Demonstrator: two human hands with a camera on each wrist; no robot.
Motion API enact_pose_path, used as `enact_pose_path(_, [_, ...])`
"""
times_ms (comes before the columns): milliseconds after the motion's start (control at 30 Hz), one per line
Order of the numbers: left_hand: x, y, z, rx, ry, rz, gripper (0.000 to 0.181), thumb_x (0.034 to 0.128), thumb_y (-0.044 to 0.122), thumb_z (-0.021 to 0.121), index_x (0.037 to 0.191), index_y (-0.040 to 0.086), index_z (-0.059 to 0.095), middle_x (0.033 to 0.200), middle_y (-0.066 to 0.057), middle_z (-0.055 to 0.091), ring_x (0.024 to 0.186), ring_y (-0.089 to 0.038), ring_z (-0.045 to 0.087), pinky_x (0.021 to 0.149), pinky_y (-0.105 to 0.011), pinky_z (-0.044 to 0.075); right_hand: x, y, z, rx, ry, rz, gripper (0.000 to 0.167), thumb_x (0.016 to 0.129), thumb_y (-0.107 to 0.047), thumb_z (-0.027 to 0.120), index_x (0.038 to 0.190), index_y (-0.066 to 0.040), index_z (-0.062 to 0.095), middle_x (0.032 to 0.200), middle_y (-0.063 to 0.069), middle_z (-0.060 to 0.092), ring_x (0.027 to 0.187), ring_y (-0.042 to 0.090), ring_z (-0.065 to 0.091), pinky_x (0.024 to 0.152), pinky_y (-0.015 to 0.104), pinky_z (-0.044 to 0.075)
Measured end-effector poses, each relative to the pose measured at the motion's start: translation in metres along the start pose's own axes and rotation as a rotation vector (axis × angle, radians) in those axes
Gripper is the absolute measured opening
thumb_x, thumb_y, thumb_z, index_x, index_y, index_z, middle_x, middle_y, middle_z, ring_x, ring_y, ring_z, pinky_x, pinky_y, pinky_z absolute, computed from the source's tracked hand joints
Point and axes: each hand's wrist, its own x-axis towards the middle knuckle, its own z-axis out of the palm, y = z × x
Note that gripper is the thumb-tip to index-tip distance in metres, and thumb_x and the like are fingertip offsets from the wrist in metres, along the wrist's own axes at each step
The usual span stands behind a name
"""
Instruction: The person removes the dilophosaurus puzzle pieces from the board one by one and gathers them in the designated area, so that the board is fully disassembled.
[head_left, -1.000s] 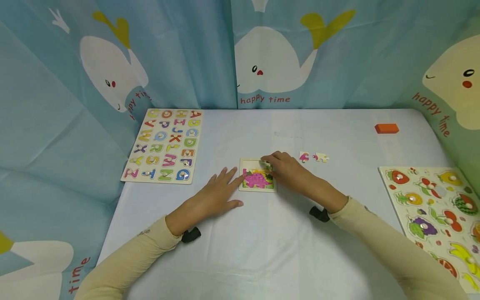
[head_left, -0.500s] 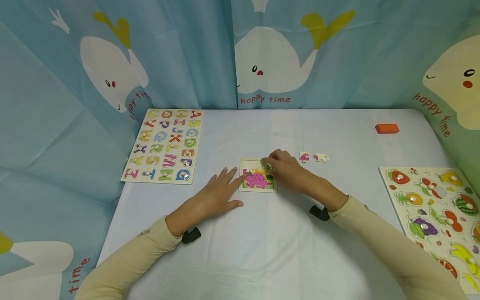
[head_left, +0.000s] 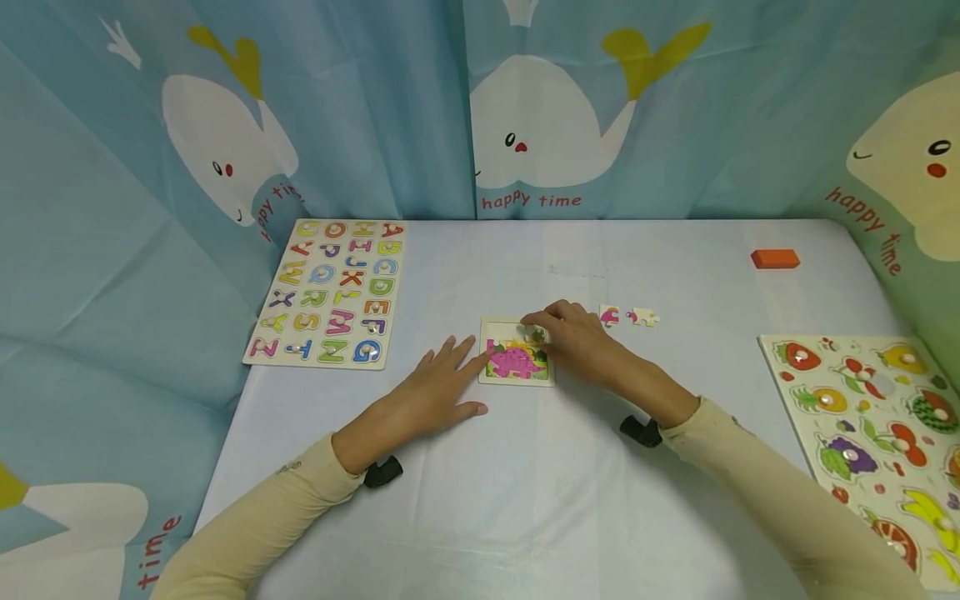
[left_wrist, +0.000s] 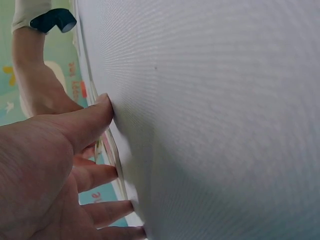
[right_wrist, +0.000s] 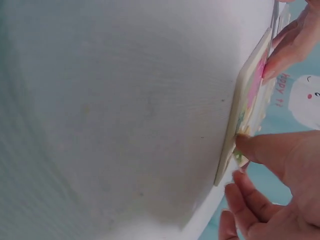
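- The puzzle tray (head_left: 501, 332) lies flat near the middle of the white-covered bench (head_left: 480, 492), between the two hands.
- Joined pieces in it show a pink dinosaur (head_left: 513, 363); a pale strip shows along the tray's far side.
- The left hand (head_left: 435, 390) grasps nothing: its fingers are straight and spread, the index tip touching the tray's left side, the thumb on the bench.
- The right hand (head_left: 577, 337) pinches a green puzzle piece (head_left: 535, 335) between thumb and fingers at the tray's far right corner; the right wrist view shows the piece tilted.
- Two loose pieces (head_left: 642, 317) lie just beside each other, beyond the right hand.
- An alphabet board (head_left: 333, 287) lies at far left, a fruit board (head_left: 866, 492) at right.
- An orange block (head_left: 776, 259) sits near the far right corner of the bench.
- A blue whale-print curtain (head_left: 390, 108) stands behind.
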Motion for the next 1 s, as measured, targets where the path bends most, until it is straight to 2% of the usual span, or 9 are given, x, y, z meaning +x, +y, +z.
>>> enact_pose_path(200, [-0.001,0.0,0.0,-0.004,-0.002,-0.003,0.081,0.1026,0.047,0.067,0.168,0.017,0.03,0.176,-0.015,0.018,0.162,-0.042,0.013,0.128,-0.062,0.019,0.0,0.004,0.0,0.069,0.065,-0.042,0.037,0.097,0.0,0.073,0.132,-0.012,0.07,0.119,0.014,0.065,0.109,0.03,0.063,0.079,0.041,0.042])
enact_pose_path(333, [-0.001,0.0,0.0,-0.009,-0.003,-0.004,0.081,0.1026,0.047,0.067,0.168,0.017,0.03,0.176,-0.015,0.017,0.162,-0.042,0.012,0.128,-0.062,0.018,0.002,0.003,-0.003,0.126,0.075,-0.034,0.03,0.099,0.001,0.07,0.127,-0.01,0.074,0.114,0.011,0.068,0.107,0.028,0.067,0.083,0.042,0.048])
enact_pose_path(500, [-0.001,0.0,0.0,-0.011,-0.004,-0.005,0.081,0.1027,0.047,0.067,0.168,0.018,0.029,0.176,-0.014,0.017,0.163,-0.042,0.012,0.128,-0.062,0.018,0.005,0.003,-0.007,0.22,0.03,0.034,0.025,0.101,0.002,0.066,0.125,-0.003,0.071,0.113,0.013,0.07,0.107,0.029,0.067,0.094,0.047,0.057])
enact_pose_path(700, [-0.001,0.0,0.0,-0.009,-0.001,-0.006,0.08,0.103,0.047,0.067,0.168,0.018,0.03,0.176,-0.015,0.018,0.163,-0.042,0.012,0.128,-0.062,0.018,0.006,0.003,-0.015,0.338,0.022,0.138,0.012,0.103,-0.004,0.067,0.114,-0.001,0.071,0.111,0.012,0.073,0.107,0.029,0.069,0.096,0.047,0.056])
enact_pose_path(1000, [-0.001,0.0,0.0,-0.003,0.003,-0.004,0.081,0.1028,0.047,0.067,0.168,0.017,0.03,0.176,-0.015,0.018,0.162,-0.042,0.012,0.128,-0.062,0.018,-0.005,0.016,-0.04,0.328,0.051,0.172,0.012,0.105,-0.008,0.065,0.113,-0.003,0.072,0.111,0.012,0.074,0.107,0.029,0.068,0.09,0.047,0.054])
